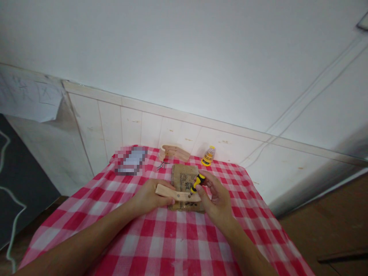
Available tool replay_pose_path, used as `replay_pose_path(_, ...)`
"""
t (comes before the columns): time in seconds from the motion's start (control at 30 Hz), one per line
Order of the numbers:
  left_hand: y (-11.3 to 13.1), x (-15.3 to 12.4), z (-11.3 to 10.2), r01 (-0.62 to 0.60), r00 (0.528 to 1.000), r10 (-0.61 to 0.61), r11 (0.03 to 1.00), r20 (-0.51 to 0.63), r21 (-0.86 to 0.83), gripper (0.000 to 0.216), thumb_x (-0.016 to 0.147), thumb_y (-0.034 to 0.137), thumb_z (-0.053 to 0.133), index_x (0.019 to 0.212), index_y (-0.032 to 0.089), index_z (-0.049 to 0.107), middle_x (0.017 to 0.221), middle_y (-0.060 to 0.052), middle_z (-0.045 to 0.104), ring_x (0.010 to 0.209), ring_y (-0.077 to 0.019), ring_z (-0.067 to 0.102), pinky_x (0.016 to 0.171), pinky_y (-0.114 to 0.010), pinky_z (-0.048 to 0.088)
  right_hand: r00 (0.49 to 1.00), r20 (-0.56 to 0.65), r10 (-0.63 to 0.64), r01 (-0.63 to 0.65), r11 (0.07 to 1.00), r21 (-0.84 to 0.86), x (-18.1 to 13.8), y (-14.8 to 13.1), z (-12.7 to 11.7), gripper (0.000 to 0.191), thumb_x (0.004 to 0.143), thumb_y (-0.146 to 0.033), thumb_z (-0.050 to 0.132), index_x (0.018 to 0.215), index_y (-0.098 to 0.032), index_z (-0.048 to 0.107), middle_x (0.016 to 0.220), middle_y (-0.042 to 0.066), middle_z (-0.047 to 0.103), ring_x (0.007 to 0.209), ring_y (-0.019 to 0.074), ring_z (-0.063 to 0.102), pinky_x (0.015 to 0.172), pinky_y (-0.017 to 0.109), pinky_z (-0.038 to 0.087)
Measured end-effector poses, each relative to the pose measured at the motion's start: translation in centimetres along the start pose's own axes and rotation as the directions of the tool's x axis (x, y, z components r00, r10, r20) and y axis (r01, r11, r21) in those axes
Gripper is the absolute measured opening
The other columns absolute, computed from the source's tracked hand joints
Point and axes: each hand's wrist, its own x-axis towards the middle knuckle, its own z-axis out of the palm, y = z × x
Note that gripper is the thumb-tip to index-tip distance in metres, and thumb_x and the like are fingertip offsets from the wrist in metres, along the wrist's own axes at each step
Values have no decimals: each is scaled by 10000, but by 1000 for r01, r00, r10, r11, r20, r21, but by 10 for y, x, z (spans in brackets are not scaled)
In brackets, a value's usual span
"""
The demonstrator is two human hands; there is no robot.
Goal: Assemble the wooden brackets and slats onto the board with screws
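My left hand (155, 196) grips the left part of a curved, pale wooden piece (169, 194), thumb along its near side. Two dark screw heads or holes show in the wood. In my right hand (215, 195) is a short yellow-and-black screwdriver (198, 183), held tilted between thumb and fingers. Its tip points down at the wood beside the right-hand dark spot; whether it sits in a screw I cannot tell. Beneath the wood lies a brown cardboard box (185, 172) with black printed characters and line patterns.
A red-and-white checked cloth (161, 245) covers the table. Toward the wall stand more curved wooden pieces (174, 152) and a yellow-capped screwdriver-bit container (208, 156). Small metal parts (163, 165) lie near a blurred-out flat object (131, 161). The wall (184, 130) borders the table's far edge.
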Motion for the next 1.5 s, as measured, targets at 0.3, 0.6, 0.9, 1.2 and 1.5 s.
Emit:
replay_pose_path(0.3,4,-1,2,3,1000,-3,1000,9,13,337,632,326,839,912,157,756,798,-36,768,693,-181,682,606,-260,512,1000,-12,9,-9,1000,-4,2,-3,0,362,911,-254,704,1267,-314,679,1166,64,753,990,230,724,909,410,591)
replay_pose_path(0.6,4,-1,1,11,1000,-11,1000,-19,24,359,631,330,818,927,144,739,759,-25,743,648,-164,654,567,-246,473,997,-45,56,-55,998,28,5,-1,3,402,860,-269,761,1251,-306,678,1149,73,751,983,247,726,884,428,604)
replay_pose_path(0.9,6,-1,0,23,1000,-22,998,-16,51,377,628,354,826,922,133,739,758,-31,738,654,-166,648,575,-248,470,999,-6,38,-37,995,91,0,-7,0,360,942,-276,656,1300,-312,648,1223,80,729,1061,245,736,931,420,615)
replay_pose_path(1.2,5,-2,3,12,1000,-12,1000,-2,15,327,639,352,833,882,147,755,768,-37,751,670,-175,661,583,-252,476,996,-55,71,-69,997,38,3,-7,1,365,903,-285,707,1266,-293,666,1146,78,759,989,241,743,912,432,610)
replay_pose_path(1.5,1,-1,4,4,1000,-4,1000,-20,-16,331,618,341,843,876,159,744,765,-26,750,667,-173,664,596,-260,492,991,-113,67,-67,998,2,4,-9,4,347,862,-257,744,1196,-283,650,1024,48,728,911,216,711,857,396,595)
